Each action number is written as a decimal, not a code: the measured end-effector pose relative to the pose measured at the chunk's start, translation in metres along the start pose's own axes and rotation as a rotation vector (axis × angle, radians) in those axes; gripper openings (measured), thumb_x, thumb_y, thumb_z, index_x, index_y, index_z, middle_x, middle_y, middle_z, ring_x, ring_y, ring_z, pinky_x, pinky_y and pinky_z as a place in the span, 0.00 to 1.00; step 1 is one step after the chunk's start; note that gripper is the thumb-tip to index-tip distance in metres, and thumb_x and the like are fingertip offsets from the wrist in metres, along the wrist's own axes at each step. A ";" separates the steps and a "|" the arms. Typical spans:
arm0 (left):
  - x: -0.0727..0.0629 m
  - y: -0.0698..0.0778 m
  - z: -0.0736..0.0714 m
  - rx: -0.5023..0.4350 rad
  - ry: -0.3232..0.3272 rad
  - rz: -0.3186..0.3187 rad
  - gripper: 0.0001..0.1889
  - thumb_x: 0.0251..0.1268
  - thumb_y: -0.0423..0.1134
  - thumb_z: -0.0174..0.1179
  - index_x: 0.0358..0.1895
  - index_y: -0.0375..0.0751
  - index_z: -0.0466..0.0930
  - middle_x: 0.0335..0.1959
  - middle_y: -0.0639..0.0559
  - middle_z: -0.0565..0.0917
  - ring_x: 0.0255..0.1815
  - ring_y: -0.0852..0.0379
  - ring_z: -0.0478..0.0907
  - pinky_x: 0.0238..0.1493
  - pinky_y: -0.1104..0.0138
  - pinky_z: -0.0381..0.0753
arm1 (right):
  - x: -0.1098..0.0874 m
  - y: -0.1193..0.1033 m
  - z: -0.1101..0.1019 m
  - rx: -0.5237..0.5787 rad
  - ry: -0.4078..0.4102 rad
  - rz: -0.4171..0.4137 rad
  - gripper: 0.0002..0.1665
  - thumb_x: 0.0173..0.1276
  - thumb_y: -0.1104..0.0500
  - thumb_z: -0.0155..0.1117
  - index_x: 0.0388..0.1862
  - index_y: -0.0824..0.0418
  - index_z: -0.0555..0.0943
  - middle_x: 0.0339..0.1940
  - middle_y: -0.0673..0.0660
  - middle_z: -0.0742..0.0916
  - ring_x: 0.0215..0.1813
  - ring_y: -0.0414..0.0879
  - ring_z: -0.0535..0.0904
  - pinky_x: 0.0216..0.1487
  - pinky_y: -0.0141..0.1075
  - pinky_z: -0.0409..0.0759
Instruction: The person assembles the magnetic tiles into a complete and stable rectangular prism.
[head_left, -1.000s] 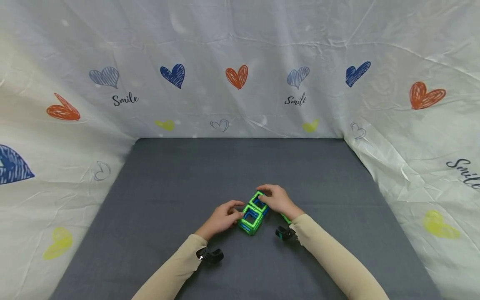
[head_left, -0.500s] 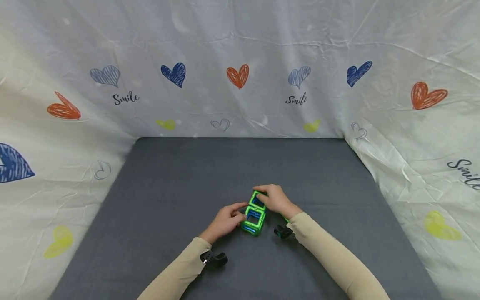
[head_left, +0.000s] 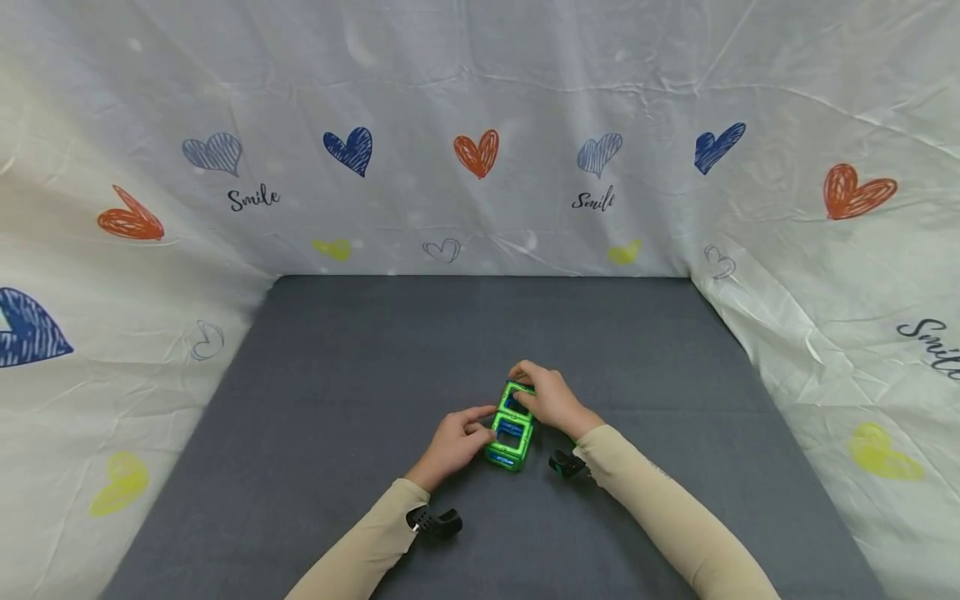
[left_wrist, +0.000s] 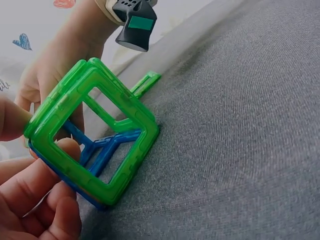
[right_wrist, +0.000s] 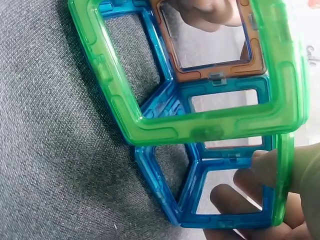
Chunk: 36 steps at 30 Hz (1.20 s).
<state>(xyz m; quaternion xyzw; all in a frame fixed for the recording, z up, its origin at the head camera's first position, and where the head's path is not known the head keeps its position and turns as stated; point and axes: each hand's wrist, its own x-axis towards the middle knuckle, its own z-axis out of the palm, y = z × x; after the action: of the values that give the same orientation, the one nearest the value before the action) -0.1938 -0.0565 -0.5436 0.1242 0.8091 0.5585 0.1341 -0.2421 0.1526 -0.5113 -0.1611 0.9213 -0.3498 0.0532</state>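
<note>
A two-cell box of see-through magnetic tiles (head_left: pixel 507 456), mostly green and blue, lies on the grey cloth between the hands. My left hand (head_left: pixel 453 443) holds its left side, thumb at the top edge and fingers along the wall; in the left wrist view those fingers (left_wrist: pixel 37 192) curl beside the square green end tile (left_wrist: pixel 47 155). My right hand (head_left: pixel 551 398) pinches the far cell. In the right wrist view its thumb (right_wrist: pixel 300 167) lies at a green tile's edge, with fingers behind a blue tile (right_wrist: pixel 227 220). A brown tile (right_wrist: pixel 220 74) forms part of one wall.
A loose green tile (left_wrist: pixel 146 85) lies on the cloth beside the right wrist, mostly hidden in the head view. The grey cloth-covered table (head_left: pixel 375 333) is backed by a white curtain (head_left: pixel 405 75) with printed hearts. Each wrist wears a black camera mount (head_left: pixel 437 523).
The tile box has turned slightly, now pointing more straight ahead, and shifted a little right. My left hand followed it rightward. My right hand's fingers have lifted somewhat at the far end.
</note>
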 end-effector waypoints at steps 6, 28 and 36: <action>0.001 -0.001 0.000 -0.030 0.018 0.015 0.26 0.62 0.33 0.60 0.66 0.37 0.79 0.18 0.59 0.76 0.17 0.66 0.64 0.24 0.73 0.63 | 0.001 0.001 0.000 0.001 0.006 -0.032 0.12 0.73 0.63 0.65 0.54 0.59 0.82 0.56 0.60 0.88 0.60 0.57 0.85 0.57 0.49 0.84; 0.005 -0.007 0.012 -0.194 0.014 -0.052 0.26 0.68 0.34 0.58 0.69 0.30 0.73 0.36 0.41 0.90 0.28 0.63 0.78 0.33 0.69 0.80 | -0.005 0.005 -0.003 0.088 -0.019 0.020 0.16 0.74 0.60 0.64 0.59 0.56 0.85 0.58 0.57 0.88 0.58 0.53 0.84 0.55 0.47 0.84; 0.010 -0.010 0.009 -0.141 0.136 -0.038 0.19 0.69 0.30 0.54 0.61 0.33 0.81 0.33 0.42 0.87 0.27 0.60 0.78 0.29 0.68 0.81 | -0.027 0.025 -0.041 0.066 -0.015 0.075 0.22 0.79 0.57 0.56 0.68 0.61 0.78 0.64 0.63 0.84 0.62 0.59 0.82 0.57 0.52 0.84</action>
<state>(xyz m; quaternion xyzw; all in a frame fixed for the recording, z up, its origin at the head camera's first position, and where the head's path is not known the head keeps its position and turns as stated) -0.2004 -0.0486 -0.5573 0.0611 0.7773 0.6185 0.0979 -0.2318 0.2052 -0.4975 -0.1274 0.9143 -0.3764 0.0784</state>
